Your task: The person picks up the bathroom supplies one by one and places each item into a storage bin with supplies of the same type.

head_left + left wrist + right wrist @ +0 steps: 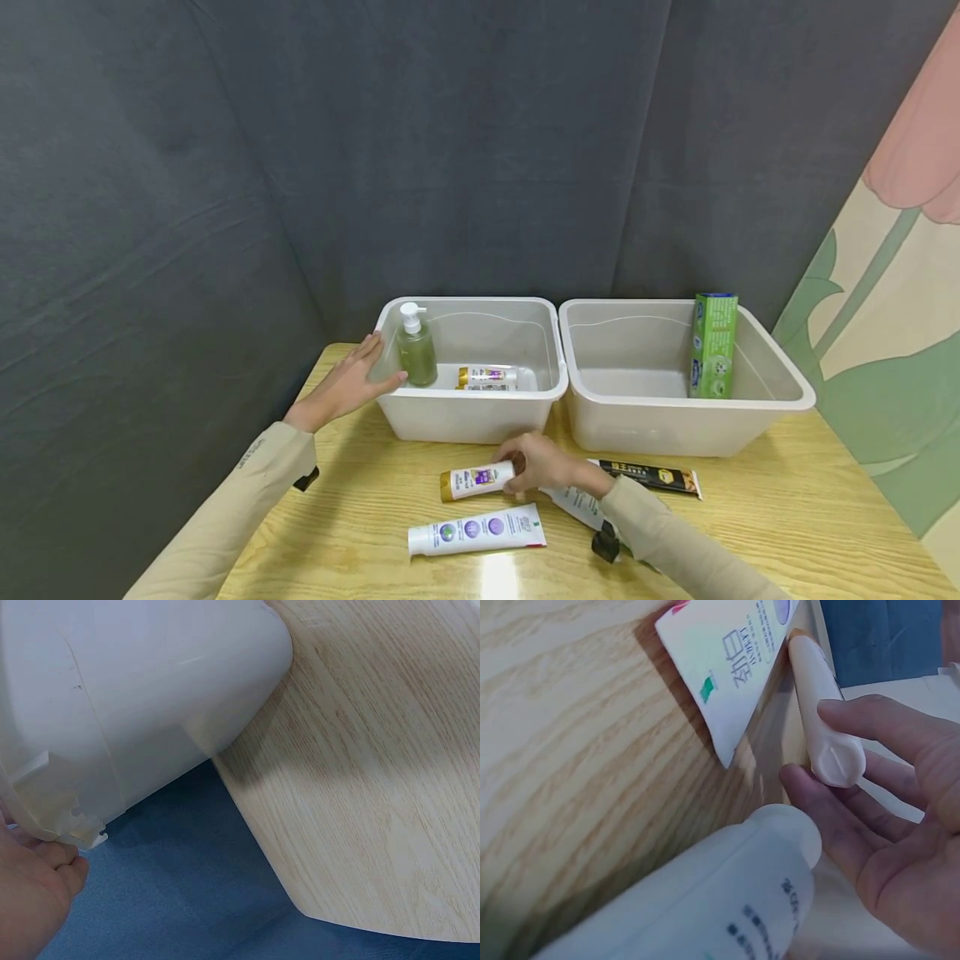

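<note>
My right hand (543, 462) pinches the plain end of a small white bottle with a gold cap (477, 480), low over the table. In the right wrist view the thumb lies on top of this bottle (821, 712) and fingers reach beneath it. My left hand (343, 387) holds the left white bin (461, 419) at its left rim, thumb by the front corner. The left wrist view shows fingers (64, 862) bent at the rim's lip. Inside that bin stand a green pump bottle (417, 357) and, lying down, small gold-capped bottles (487, 377).
A white toothpaste tube (480, 532) lies in front of the held bottle. Beneath the right forearm is a partly hidden white container (576, 503), beside a black tube (660, 476). The right bin (667, 427) holds an upright green box (712, 348). Dark curtain (465, 150) hangs behind.
</note>
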The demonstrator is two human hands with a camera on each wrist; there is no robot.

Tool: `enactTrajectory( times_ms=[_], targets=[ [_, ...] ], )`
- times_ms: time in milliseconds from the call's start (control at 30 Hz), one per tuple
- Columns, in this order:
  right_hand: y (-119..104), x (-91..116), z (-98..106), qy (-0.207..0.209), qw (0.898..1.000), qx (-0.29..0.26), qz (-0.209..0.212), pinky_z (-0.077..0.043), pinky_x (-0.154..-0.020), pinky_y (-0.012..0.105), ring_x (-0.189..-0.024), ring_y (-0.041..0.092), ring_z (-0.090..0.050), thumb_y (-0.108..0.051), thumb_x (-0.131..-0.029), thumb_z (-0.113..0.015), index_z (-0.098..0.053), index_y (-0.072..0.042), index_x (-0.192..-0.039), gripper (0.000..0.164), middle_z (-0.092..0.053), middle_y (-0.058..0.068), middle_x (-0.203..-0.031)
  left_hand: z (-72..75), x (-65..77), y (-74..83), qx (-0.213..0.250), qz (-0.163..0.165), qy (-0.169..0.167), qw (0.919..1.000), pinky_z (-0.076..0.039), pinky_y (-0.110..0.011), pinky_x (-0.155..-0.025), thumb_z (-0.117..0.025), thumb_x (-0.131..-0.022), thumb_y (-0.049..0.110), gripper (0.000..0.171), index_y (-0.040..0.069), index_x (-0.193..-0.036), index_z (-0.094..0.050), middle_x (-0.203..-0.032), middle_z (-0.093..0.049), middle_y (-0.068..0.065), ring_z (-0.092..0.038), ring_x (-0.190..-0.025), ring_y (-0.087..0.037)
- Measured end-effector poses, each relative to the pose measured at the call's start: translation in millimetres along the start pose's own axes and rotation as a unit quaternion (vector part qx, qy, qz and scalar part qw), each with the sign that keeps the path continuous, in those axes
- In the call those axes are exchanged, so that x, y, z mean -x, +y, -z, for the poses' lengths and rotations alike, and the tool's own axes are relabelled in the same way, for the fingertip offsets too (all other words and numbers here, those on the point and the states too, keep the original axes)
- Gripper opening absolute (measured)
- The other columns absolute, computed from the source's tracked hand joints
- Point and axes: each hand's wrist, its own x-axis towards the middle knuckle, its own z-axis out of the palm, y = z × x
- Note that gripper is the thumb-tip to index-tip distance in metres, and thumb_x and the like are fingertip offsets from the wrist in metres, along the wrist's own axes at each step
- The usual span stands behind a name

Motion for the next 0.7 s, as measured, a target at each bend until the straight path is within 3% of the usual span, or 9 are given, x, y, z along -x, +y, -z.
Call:
enactTrajectory(
  times_ms=[400,700],
  targets=[
    [-7.1,1.0,4.3,0.012,0.995,-0.092,0.022,-0.056,-0.070,0.025,-0.079,0.012,-0.068,0.001,-0.076,-0.081,-0.067,0.009,-0.114,0.041,-0.069,0.014,-0.103,0.6,-0.2,0.7,-0.006,0.002,-0.004,1.0000,-0.022,-0.055,-0.114,-0.053,-0.095,0.061,0.094,-0.008,-0.152,-0.023,-0.161,-0.014,-0.024,-0.015,-0.147,-0.039],
    [-17.6,0.3,4.1,0.020,0.985,-0.169,0.000,-0.059,-0.067,0.031,-0.084,0.027,-0.070,0.009,-0.077,-0.076,-0.066,0.010,-0.115,0.039,-0.068,0.018,-0.106,1.0,-0.5,1.1,-0.002,0.004,-0.004,1.0000,-0.021,-0.053,-0.115,-0.053,-0.095,0.060,0.094,-0.007,-0.153,-0.024,-0.161,-0.015,-0.023,-0.013,-0.148,-0.036]
  ],
)
